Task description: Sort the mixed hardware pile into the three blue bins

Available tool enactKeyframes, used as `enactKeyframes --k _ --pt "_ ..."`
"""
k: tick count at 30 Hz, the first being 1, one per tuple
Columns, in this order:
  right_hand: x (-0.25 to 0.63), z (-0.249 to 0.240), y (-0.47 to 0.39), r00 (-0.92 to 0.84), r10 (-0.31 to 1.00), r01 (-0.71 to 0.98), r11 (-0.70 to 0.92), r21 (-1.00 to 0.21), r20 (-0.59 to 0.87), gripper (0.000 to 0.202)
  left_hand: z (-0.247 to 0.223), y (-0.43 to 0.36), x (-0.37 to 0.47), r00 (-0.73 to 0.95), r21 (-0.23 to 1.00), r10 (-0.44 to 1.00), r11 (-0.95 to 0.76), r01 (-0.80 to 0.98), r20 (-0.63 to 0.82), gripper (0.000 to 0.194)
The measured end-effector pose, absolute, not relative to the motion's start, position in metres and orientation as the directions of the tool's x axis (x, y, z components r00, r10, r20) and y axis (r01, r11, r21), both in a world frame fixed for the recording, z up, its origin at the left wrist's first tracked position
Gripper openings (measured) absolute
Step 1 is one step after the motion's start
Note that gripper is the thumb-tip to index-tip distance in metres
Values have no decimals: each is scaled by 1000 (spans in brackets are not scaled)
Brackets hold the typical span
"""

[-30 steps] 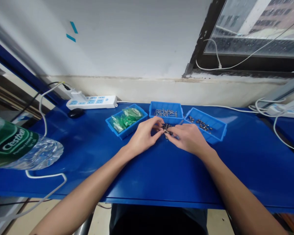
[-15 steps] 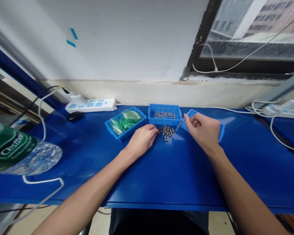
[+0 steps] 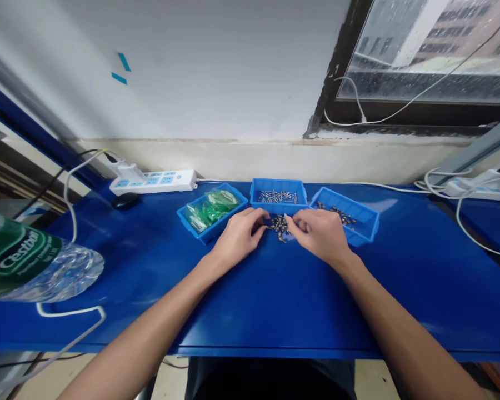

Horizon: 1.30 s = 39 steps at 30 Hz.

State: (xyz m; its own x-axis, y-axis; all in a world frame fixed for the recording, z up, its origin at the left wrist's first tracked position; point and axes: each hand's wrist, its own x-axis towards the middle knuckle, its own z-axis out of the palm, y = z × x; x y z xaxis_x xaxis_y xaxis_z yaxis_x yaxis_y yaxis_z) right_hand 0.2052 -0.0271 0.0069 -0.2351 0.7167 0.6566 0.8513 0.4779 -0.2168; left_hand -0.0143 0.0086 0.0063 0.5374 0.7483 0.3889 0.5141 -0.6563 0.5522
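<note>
A small heap of brass-coloured metal fittings (image 3: 279,225) lies on the blue table between my two hands. My left hand (image 3: 240,232) rests at the heap's left edge, fingers curled in and thumb bent towards them; whatever is between the tips is too small to make out. On the other side, my right hand (image 3: 321,232) has thumb and forefinger pinched together just over the heap, their contents hidden. Behind the heap stands a blue bin of long screws or nails (image 3: 278,197). Similar fittings (image 3: 337,215) lie in the right-hand blue bin (image 3: 364,222), partly behind my right hand.
A blue bin (image 3: 210,233) with green-and-clear plastic packets (image 3: 214,206) stands left of my left hand. Further left are a black mouse (image 3: 125,200), a white power strip (image 3: 160,181) and a large water bottle (image 3: 37,261). White cables (image 3: 462,222) run across the table's right end.
My right hand has moved left and down, from over the right bin to the heap, uncovering the fittings in that bin. My left hand stays beside the heap, its thumb slightly further out.
</note>
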Motion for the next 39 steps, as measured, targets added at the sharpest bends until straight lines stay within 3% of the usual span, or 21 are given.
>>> enactKeyframes --k 3,6,10,17,20,22,26,28,34,39 --pt "205 5 -27 -308 727 815 534 -223 614 20 14 6 -12 481 715 771 -605 350 417 31" --pt "204 5 -28 -406 716 769 603 -211 568 18 19 3 -10 459 861 819 -471 195 344 40" --pt "202 7 -31 -496 710 736 649 -192 500 21 18 2 -9 417 903 861 -391 175 292 36" --pt "200 7 -31 -496 715 759 633 -154 493 21 14 1 -6 353 942 899 -316 115 259 39" --pt "201 8 -29 -510 716 767 630 -125 477 26 15 1 -7 383 891 866 -414 185 323 28" --pt "204 10 -28 -455 725 800 588 -121 517 26 15 3 -9 442 771 800 -559 305 405 21" --pt "216 14 -23 -77 694 924 320 -210 716 27 10 8 -15 659 413 644 -761 501 388 22" --pt "224 15 -20 72 650 943 202 -263 757 32 7 8 -16 698 336 630 -775 535 340 22" --pt "224 14 -20 87 668 942 186 -279 739 37 3 7 -15 684 345 667 -743 574 297 17" --pt "213 15 -25 -65 723 914 319 -249 688 34 8 7 -14 579 519 721 -685 511 381 20"
